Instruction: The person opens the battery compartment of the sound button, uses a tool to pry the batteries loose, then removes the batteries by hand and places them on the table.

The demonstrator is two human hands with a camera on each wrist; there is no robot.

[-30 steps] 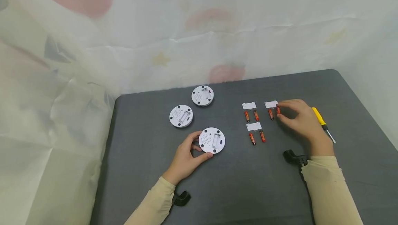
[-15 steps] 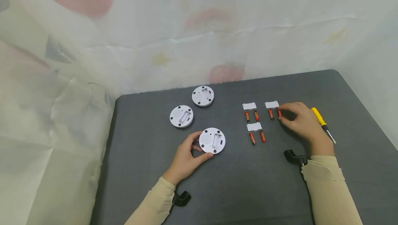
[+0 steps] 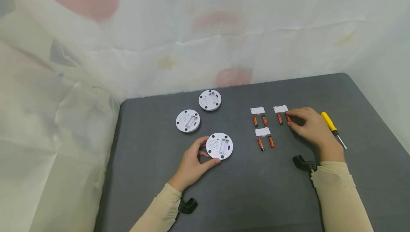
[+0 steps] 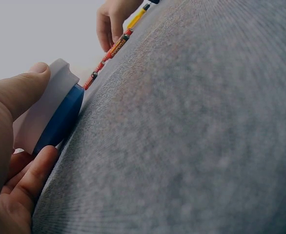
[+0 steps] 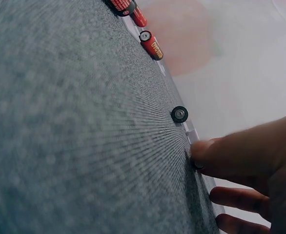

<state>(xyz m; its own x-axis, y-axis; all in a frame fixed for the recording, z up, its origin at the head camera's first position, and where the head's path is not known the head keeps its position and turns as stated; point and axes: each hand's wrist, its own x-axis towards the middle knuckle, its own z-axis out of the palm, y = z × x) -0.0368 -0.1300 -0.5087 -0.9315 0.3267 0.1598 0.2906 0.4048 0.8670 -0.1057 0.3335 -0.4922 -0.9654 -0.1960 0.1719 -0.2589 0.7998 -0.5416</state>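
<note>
My left hand [image 3: 191, 164] grips the rim of a round white battery-powered device [image 3: 213, 145], thumb at the near edge and fingers at the far side. Its face shows speaker holes, dark round feet and an uncovered battery compartment. From the left wrist view, its lower part [image 4: 62, 117] is blue and close over the cloth. Over on the right, my right hand [image 3: 314, 127] pinches a red battery [image 3: 288, 117] between thumb and forefinger, just below a white battery cover [image 3: 280, 109]. In the right wrist view the thumb [image 5: 221, 156] mostly hides that battery.
Two similar devices, one nearer [image 3: 183, 118] and one farther [image 3: 205, 101], lie behind the left hand. Two more covers, back [image 3: 257, 110] and front [image 3: 262, 131], lie with several red batteries [image 3: 261, 144]. A yellow-handled screwdriver [image 3: 327, 120] rests right of the right hand on the grey table [image 3: 256, 196].
My right hand has shifted slightly toward me, with the battery still between thumb and forefinger. The left hand keeps its grip on the device, and the view has moved a little.
</note>
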